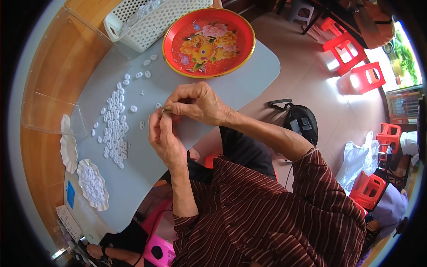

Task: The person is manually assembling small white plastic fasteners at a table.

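Note:
My left hand [167,140] and my right hand [200,106] meet over the near edge of the grey table [147,187]. Both sets of fingers are pinched together at the tips, and whatever they grip is too small and covered to make out. A loose pile of small white oval plastic pieces [116,131], some showing two holes, spreads to the left of my hands. One white piece [158,105] lies right beside my fingertips. Farther left, a wavy-edged white dish [105,205] is heaped with small white parts.
A round red flowered tray [171,58] lies at the back, beside a white perforated basket [147,38] with white parts inside. Another wavy white dish [69,149] stands near a clear panel [53,95]. Another person's hand [94,251] shows lower left. Red stools [369,78] and a black bag [302,122] are at right.

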`<state>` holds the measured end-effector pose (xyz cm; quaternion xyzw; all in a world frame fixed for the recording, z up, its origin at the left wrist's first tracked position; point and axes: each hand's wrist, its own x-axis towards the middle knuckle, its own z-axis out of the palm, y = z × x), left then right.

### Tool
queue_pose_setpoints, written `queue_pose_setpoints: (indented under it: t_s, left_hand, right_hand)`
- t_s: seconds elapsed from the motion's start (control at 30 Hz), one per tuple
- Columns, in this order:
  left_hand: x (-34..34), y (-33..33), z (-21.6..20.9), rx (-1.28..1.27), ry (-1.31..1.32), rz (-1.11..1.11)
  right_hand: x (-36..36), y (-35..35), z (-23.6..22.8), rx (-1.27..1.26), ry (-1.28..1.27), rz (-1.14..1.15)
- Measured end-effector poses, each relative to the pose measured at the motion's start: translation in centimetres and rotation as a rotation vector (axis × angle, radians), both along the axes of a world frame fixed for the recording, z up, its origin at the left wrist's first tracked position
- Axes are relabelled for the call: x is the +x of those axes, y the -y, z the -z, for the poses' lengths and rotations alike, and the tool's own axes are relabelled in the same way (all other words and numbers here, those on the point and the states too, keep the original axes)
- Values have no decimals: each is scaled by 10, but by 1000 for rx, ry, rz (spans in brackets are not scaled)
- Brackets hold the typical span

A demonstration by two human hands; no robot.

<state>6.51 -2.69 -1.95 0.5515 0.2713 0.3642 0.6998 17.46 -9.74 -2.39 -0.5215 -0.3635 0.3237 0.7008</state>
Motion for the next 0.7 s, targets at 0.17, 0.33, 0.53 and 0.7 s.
queue_pose_setpoints:
  t_s: [0.17, 0.33, 0.53, 0.7]
  left_hand:
    - [0, 3, 0, -103, 50, -2]
    - [-21, -6, -3, 5, 86, 33]
    - [-3, 4, -2, 3, 75, 79]
    - [-8, 2, -4, 23, 1, 51]
  right_hand:
    - [11, 7, -19, -7, 499, 231]
    - [77, -38, -31, 22, 922, 363]
    - [118, -47, -28, -521, 1069, 114]
    - [101, -60, -55, -637, 1291, 71]
